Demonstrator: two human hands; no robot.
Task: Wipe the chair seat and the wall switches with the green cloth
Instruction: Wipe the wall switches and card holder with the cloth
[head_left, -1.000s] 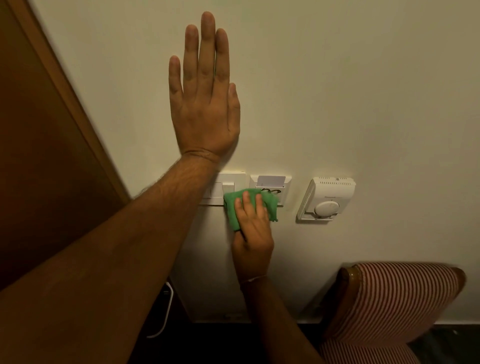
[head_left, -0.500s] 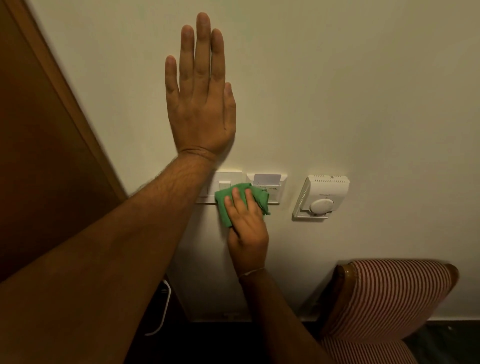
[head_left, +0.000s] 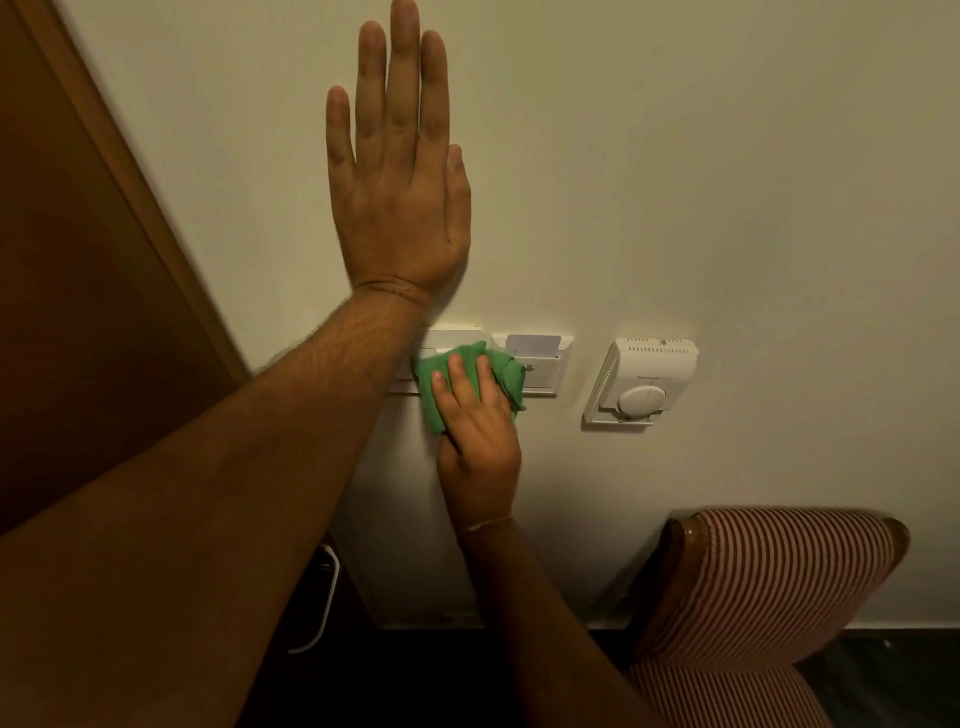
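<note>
Wiping the white plastic wall switches (head_left: 447, 358) with the crumpled green cloth (head_left: 467, 387) pinned under the right hand (head_left: 480, 436)'s fingers, left hand (head_left: 397, 176) spread flat on the cream wall (head_left: 675, 156); likely needing a sideways pass next.

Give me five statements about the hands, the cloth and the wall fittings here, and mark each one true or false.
1. The left hand lies flat and open against the wall. True.
2. The right hand presses the green cloth on the thermostat. False: the cloth is on the switch plate, left of the card holder; the thermostat is untouched.
3. A card sits in the card holder's slot. True.
4. The striped chair stands left of the switches. False: it is at the lower right, below the thermostat.
5. The left forearm passes in front of part of the switch plate. True.
</note>
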